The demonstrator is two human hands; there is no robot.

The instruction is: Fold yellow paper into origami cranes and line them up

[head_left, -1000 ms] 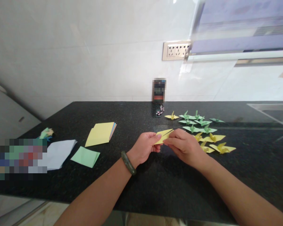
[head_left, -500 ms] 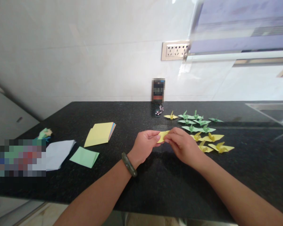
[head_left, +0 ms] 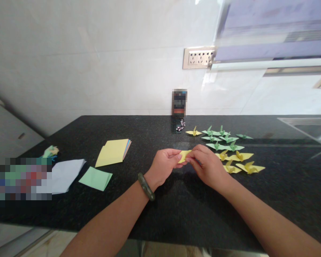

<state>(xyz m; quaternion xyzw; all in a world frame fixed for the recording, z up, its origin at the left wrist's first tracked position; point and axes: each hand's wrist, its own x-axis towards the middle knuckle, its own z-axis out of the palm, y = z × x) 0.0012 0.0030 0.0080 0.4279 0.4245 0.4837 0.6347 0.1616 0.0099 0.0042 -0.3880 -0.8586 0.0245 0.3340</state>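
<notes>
Fingers (head_left: 177,156) of the left hand (head_left: 164,165) and of the right hand (head_left: 206,167) clamped tip to tip on a small folded piece of yellow paper (head_left: 184,155), low over the black speckled stone surface (head_left: 176,214); touching it or not, impossible to tell. Looks like a creasing step, with a fold being pinched flat. Next calls for a steady hold from 9 o'clock and a firm press along the edge from 3 o'clock, layers kept aligned. Paper mostly hidden under thumbs and forefingers, only a short strip showing in the gap between the hands. Near the right hand, at 2 o'clock, folded yellow paper cranes (head_left: 239,156); beyond them, green paper cranes (head_left: 224,140). Well apart at 10 o'clock, a stack of coloured paper squares (head_left: 112,151).
</notes>
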